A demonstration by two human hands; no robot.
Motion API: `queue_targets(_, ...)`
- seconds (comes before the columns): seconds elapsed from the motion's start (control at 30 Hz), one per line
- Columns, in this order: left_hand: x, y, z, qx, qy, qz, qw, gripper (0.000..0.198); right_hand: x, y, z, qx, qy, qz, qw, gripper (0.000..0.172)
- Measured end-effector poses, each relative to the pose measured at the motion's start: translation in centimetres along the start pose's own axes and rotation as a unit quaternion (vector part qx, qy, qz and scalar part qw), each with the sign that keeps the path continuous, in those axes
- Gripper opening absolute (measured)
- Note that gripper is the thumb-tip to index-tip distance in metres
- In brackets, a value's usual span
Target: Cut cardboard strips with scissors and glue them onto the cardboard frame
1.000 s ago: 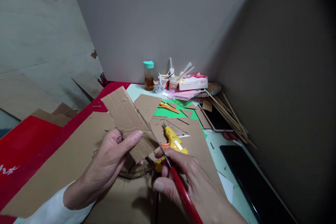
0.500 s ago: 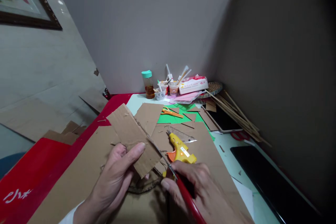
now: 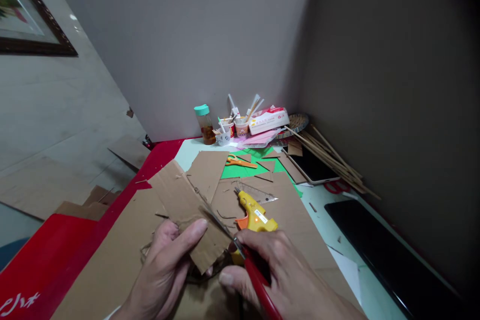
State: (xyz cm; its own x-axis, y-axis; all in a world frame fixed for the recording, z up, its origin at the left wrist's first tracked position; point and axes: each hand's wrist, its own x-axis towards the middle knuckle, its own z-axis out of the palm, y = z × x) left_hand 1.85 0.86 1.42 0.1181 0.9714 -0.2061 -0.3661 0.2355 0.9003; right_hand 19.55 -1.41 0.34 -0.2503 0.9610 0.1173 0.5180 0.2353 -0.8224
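Cardboard (image 3: pixel 183 205) sits pinched in our left hand (image 3: pixel 170 257), left of the yellow glue gun (image 3: pixel 255 211); with our right hand (image 3: pixel 279 267) we grip red-handled scissors (image 3: pixel 257 277) at its right edge.

Bottle (image 3: pixel 205 129) with turquoise lid stands beside cups (image 3: pixel 242 131) at the surface's (image 3: pixel 186 148) rear. Sticks (image 3: pixel 335 162) lie alongside a tablet (image 3: pixel 314 167). Framed picture (image 3: pixel 48 30) noted at left.
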Motion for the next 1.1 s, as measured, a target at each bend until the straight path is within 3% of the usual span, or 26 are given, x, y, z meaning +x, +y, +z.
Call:
queue_targets(0.43, 0.1, -0.3, -0.2, -0.012, -0.011, -0.010, 1.000, 0.019, 0.0, 0.7, 0.3, -0.040, 0.018, -0.029, 0.999, 0.031)
queue_targets(0.6, -0.2, -0.4, 0.2, -0.023, 0.008, -0.002, 1.000, 0.021, 0.0, 0.2, 0.2, -0.046, 0.019, -0.003, 0.999, 0.029)
queue_targets(0.77, -0.4, -0.6, 0.5, -0.016, -0.001, -0.040, 0.999, 0.025, -0.3, 0.4, 0.5, -0.030, 0.024, -0.009, 0.999, 0.022)
queue_targets(1.1, -0.5, -0.6, 0.0, 0.013, 0.000, -0.011, 1.000, 0.016, 0.0, -0.5, -0.2, -0.026, 0.007, 0.027, 0.999, 0.039)
